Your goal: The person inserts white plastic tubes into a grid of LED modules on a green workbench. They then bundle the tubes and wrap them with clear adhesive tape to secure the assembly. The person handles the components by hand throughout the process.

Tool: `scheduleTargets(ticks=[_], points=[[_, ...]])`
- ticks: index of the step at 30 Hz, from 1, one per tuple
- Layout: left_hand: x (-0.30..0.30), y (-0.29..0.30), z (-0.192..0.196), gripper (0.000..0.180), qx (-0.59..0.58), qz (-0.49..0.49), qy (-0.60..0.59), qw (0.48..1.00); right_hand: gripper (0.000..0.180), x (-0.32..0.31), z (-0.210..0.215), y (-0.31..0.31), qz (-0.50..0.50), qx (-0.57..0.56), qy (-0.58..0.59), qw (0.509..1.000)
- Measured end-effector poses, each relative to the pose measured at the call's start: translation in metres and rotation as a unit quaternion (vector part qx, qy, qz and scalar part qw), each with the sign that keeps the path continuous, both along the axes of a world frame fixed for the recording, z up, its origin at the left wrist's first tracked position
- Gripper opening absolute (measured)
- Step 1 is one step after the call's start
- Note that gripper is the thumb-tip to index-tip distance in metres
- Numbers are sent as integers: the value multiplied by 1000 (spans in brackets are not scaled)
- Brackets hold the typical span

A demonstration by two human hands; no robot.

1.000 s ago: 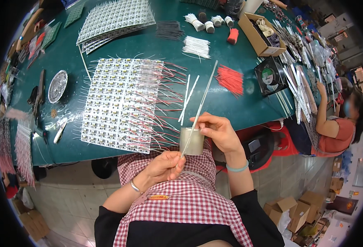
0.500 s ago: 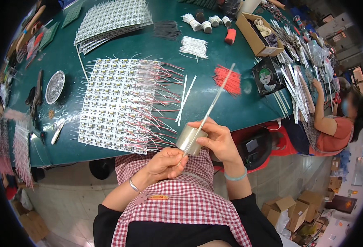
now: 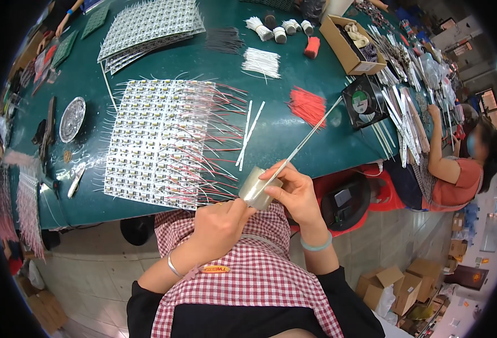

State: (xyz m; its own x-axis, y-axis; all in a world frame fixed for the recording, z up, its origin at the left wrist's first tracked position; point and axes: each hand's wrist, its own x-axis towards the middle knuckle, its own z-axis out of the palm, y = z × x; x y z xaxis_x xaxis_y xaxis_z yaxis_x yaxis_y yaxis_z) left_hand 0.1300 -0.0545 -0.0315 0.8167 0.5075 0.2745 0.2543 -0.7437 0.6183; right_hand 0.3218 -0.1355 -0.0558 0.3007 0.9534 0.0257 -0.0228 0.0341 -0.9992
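Observation:
My right hand (image 3: 294,192) is closed on a roll of clear tape (image 3: 253,188) and on a long thin pale strip (image 3: 311,133), pinched between thumb and fingers. The strip slants up to the right over the table, its far end near a black fan. My left hand (image 3: 221,222) is closed at the roll's near side, back of the hand up. Its fingertips are hidden, so I cannot see what they grip. Beyond the hands lies a panel of white circuit boards (image 3: 152,143) with red and white wires along its right side. Two narrow white strips (image 3: 249,135) lie crossed beside it.
Bundles of red wires (image 3: 307,107), white wires (image 3: 261,62) and black wires (image 3: 224,40) lie farther back. A black fan (image 3: 364,102) and a cardboard box (image 3: 352,45) stand right. A metal dish (image 3: 72,119) is left. A person (image 3: 457,174) sits at the right.
The strip has tilted farther right, its far end swinging toward the fan. My left hand has turned over, back up, and closed in against the tape roll.

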Motion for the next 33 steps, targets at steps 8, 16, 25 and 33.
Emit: scheduleTargets(ticks=[8, 16, 25, 33], points=[[-3, -6, -12, 15, -234, 20, -1, 972, 45, 0, -4, -1, -6, 27, 76, 997], [-14, 1, -72, 23, -865, -133, -169, 453, 48, 1, -17, -6, -4, 43, 153, 987], [-6, 1, -83, 23, -875, -170, -132, 434, 37, -7, -23, -27, -43, 62, 33, 997], [7, -3, -71, 25, -855, -155, -63, 491, 47, -66, -17, -45, -231, -28, 157, 960]])
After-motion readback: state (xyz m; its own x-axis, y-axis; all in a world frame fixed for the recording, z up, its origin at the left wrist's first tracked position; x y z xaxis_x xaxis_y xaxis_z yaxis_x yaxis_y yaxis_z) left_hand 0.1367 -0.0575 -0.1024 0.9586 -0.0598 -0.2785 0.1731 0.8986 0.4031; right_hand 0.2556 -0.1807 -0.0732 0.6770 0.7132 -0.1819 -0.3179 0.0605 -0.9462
